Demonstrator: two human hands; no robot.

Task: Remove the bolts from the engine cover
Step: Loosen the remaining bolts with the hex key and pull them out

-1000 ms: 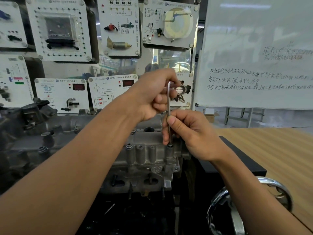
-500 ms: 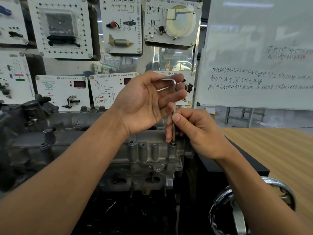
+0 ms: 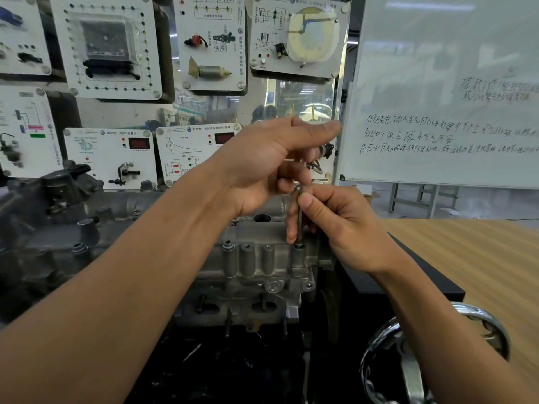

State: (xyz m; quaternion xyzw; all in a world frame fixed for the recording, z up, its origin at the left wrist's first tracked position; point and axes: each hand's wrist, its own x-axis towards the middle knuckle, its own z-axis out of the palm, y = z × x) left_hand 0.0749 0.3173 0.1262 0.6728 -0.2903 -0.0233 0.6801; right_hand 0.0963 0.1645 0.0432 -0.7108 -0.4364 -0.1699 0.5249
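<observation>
Right hand [image 3: 344, 228] pinches thin steel hex key [image 3: 299, 225] in bolt [image 3: 299, 245]; left hand [image 3: 262, 161]: hold unclear

Both bare forearms reach forward and converge at mid-frame, the left rising from the lower left corner, the right from the lower right. The left hand [image 3: 262, 164] sits higher, palm turned toward the right, its index finger stretched straight out to the right while the other fingers curl inward at the top of a hex key [image 3: 299, 228]; whether they grip it is unclear. Just below, touching those curled fingers, the right hand [image 3: 347, 228] pinches the key's upright shaft between thumb and downward-pointing index finger, its remaining fingers folded behind.
</observation>
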